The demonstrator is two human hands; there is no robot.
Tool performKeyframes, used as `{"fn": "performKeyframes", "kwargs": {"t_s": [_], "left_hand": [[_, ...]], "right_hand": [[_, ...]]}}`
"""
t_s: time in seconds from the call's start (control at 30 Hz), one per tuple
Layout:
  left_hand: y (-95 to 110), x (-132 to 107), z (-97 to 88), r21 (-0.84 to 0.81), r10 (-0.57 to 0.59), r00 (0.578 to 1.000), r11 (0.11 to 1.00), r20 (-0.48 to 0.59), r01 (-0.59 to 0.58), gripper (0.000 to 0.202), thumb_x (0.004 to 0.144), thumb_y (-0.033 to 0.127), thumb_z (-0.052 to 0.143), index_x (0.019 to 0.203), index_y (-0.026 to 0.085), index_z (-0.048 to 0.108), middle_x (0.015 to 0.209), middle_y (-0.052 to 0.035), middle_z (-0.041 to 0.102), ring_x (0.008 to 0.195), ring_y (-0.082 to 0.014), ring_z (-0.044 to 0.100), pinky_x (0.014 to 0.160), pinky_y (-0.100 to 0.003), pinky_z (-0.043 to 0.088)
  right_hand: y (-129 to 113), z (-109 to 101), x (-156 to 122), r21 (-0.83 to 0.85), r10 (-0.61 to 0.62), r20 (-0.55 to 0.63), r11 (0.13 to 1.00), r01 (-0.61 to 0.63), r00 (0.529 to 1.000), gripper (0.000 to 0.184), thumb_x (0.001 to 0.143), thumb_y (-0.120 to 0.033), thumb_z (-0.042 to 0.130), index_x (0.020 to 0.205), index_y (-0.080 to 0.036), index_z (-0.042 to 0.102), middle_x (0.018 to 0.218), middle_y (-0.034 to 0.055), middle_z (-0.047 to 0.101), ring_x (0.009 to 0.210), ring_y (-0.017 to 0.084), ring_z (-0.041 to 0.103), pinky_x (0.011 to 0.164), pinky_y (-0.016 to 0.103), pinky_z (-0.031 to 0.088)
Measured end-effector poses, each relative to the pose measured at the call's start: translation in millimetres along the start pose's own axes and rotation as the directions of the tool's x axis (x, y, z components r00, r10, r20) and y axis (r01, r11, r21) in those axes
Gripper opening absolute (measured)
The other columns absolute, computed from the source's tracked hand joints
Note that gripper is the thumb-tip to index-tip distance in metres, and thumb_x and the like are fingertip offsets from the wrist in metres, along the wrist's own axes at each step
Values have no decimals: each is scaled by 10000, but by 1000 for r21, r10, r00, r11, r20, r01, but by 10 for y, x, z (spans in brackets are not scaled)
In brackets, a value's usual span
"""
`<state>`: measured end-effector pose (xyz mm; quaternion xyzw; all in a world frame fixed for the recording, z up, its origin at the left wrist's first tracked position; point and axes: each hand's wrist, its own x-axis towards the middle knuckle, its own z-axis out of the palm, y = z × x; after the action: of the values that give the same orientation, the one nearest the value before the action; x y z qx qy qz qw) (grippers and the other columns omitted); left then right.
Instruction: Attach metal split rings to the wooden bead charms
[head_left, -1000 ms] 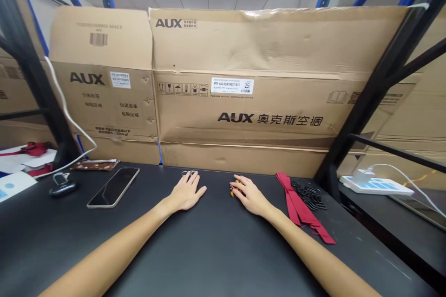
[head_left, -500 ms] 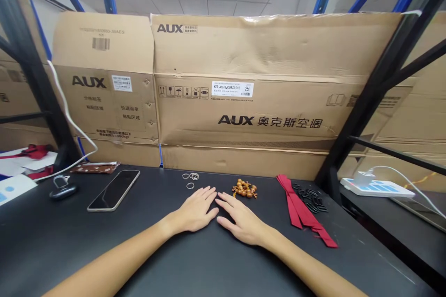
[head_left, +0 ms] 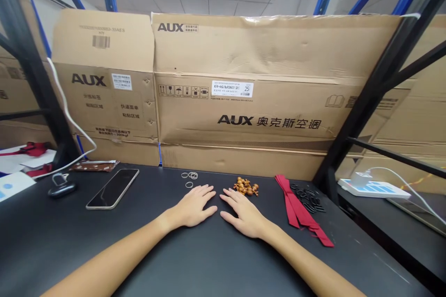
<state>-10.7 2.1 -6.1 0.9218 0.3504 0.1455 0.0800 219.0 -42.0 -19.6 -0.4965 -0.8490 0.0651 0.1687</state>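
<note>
"What's at the far left of the bench?"

"A white sheet of paper (head_left: 35,157) with a red strap (head_left: 33,149) on it, a blue-printed card (head_left: 16,184) at the edge, and just beside them a black clasp with a metal loop (head_left: 62,187)."

"Next along?"

"A brown printed packet (head_left: 94,165) against the cardboard, then a smartphone (head_left: 112,189) lying flat on the black tabletop (head_left: 153,260)."

"And the hands?"

"The left hand (head_left: 191,206) rests palm down, fingers open and slightly spread, holding nothing. Thin rings (head_left: 190,178) lie loose on the table just beyond it, not touched."

"The other one?"

"The right hand (head_left: 244,213) is just as flat and open, and empty too. Its fingertips stop just short of a cluster of wooden beads (head_left: 245,186), which sits on the table between the hand and the ribbon."

"What's past that?"

"A red ribbon (head_left: 299,211) in a loose fold, just beside a heap of black rubber rings (head_left: 308,198). Further right, off the bench, a white power strip (head_left: 372,189) lies on a lower dark surface."
</note>
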Motion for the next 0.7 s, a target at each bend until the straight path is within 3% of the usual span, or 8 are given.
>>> {"fn": "performKeyframes", "kwargs": {"t_s": [0.7], "left_hand": [[-22, -7, 28, 25, 10, 1000, 1000, -12, -9, 565, 936, 526, 353, 1384, 192, 444, 1468, -84, 384, 1371, -251, 319, 1145, -407, 230]], "right_hand": [[0, 7, -1, -21, 0, -17, 1000, 0, 1000, 582, 919, -546, 393, 1377, -192, 457, 1488, 97, 351, 1379, 270, 293, 1140, 453, 240]]}}
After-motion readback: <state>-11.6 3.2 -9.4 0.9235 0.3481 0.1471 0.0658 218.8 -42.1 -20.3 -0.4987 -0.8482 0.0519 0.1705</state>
